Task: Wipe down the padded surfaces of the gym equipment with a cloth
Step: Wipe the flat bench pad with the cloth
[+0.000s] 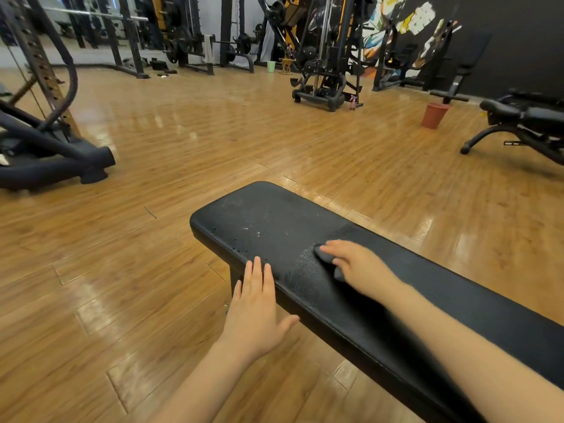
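Note:
A black padded flat bench [274, 221] runs from the centre of the view to the lower right. Water droplets speckle its far end, and a wet streak crosses the pad near my hands. My right hand [357, 267] presses a small dark grey cloth [323, 253] onto the top of the pad; it looks motion-blurred. Most of the cloth is hidden under the palm. My left hand [256, 300] lies flat with straight fingers along the bench's near left edge, holding nothing.
Wooden floor [183, 148] surrounds the bench. A black machine base [61, 160] stands at the left, another padded bench [525, 117] at the right, a brown bucket [433, 116] beside it. Racks, a green bucket [271, 66] and a cable machine [326, 56] line the back.

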Action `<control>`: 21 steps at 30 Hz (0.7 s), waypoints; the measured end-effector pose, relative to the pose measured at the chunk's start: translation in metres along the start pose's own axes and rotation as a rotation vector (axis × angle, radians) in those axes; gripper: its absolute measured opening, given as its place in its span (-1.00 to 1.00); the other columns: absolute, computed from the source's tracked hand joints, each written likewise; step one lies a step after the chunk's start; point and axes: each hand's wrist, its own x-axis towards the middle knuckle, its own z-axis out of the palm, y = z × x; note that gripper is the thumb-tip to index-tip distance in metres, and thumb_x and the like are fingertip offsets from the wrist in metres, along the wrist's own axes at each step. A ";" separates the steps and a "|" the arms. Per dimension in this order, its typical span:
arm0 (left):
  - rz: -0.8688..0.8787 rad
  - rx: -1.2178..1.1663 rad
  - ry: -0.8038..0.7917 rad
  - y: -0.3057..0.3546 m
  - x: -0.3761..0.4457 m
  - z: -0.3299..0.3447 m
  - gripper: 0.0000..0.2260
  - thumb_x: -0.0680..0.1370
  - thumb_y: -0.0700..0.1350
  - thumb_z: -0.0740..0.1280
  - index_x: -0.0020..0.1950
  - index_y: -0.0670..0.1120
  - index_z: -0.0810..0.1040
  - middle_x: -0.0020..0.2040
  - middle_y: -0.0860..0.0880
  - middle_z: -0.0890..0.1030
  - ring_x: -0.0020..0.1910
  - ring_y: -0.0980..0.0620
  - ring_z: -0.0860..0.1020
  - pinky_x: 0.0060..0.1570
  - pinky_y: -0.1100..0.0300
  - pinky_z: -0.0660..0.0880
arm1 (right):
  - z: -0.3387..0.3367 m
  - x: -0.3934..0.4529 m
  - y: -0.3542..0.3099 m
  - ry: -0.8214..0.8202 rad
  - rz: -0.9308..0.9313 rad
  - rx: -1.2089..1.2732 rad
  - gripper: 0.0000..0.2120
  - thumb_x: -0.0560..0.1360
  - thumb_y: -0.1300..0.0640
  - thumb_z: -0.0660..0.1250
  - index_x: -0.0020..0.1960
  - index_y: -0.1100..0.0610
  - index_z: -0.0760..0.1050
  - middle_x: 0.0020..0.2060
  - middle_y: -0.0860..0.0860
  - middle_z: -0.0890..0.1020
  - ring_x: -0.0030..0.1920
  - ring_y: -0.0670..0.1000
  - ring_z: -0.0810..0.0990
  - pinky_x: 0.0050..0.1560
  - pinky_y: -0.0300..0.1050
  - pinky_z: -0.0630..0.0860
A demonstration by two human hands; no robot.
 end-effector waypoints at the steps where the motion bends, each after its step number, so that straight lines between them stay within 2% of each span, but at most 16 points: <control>1: -0.013 -0.003 -0.007 -0.001 0.002 0.000 -0.08 0.51 0.33 0.16 0.52 -0.16 -0.30 0.51 -0.14 -0.34 0.50 -0.09 -0.33 0.48 0.00 -0.15 | -0.006 0.011 0.015 0.044 0.071 0.026 -0.64 0.54 0.30 0.19 0.31 0.11 0.45 0.34 0.03 0.43 0.38 0.03 0.35 0.36 -0.25 0.14; 4: -0.025 0.000 -0.002 -0.002 0.006 0.000 0.01 0.43 0.42 0.16 0.52 -0.16 -0.31 0.52 -0.14 -0.34 0.50 -0.09 -0.33 0.50 0.00 -0.15 | -0.020 0.036 0.044 0.118 0.272 0.077 -0.64 0.55 0.31 0.15 0.30 0.13 0.46 0.20 0.09 0.56 0.23 0.11 0.48 0.21 -0.14 0.34; 6: -0.041 -0.003 0.012 0.000 0.006 0.001 -0.01 0.43 0.45 0.11 0.52 -0.16 -0.30 0.52 -0.14 -0.33 0.50 -0.08 -0.33 0.50 -0.01 -0.14 | -0.019 0.048 0.049 0.155 0.359 0.078 -0.64 0.57 0.29 0.13 0.32 0.11 0.44 0.16 0.11 0.58 0.18 0.13 0.50 0.10 -0.15 0.36; 10: -0.071 0.045 0.022 0.004 0.006 0.004 -0.04 0.45 0.46 0.00 0.51 -0.17 -0.32 0.51 -0.16 -0.34 0.50 -0.10 -0.32 0.50 -0.05 -0.16 | -0.012 0.056 0.041 0.182 0.394 -0.012 -0.66 0.56 0.29 0.14 0.31 0.17 0.44 0.18 0.17 0.55 0.19 0.19 0.48 0.13 -0.03 0.40; 14: -0.082 0.055 0.019 0.007 0.006 0.005 -0.05 0.46 0.44 0.01 0.50 -0.20 -0.33 0.51 -0.18 -0.34 0.50 -0.12 -0.31 0.50 -0.05 -0.14 | -0.001 0.038 0.008 0.100 0.225 -0.118 -0.61 0.56 0.26 0.16 0.37 0.08 0.39 0.38 0.02 0.40 0.39 0.04 0.31 0.35 -0.09 0.25; 17: -0.092 0.045 0.016 0.008 0.005 0.004 -0.04 0.47 0.44 0.02 0.50 -0.20 -0.34 0.49 -0.17 -0.37 0.50 -0.11 -0.32 0.50 -0.06 -0.13 | 0.005 0.011 -0.038 0.013 -0.013 -0.139 -0.59 0.59 0.23 0.13 0.42 0.03 0.32 0.44 -0.06 0.30 0.44 -0.04 0.21 0.37 -0.20 0.11; 21: -0.146 0.052 0.032 0.010 -0.001 0.005 -0.04 0.46 0.45 -0.01 0.50 -0.20 -0.34 0.41 -0.16 -0.43 0.50 -0.13 -0.32 0.47 -0.06 -0.21 | 0.007 -0.023 -0.075 -0.126 -0.221 -0.205 -0.57 0.62 0.20 0.07 0.47 0.03 0.19 0.48 -0.07 0.20 0.47 -0.06 0.12 0.40 -0.21 0.07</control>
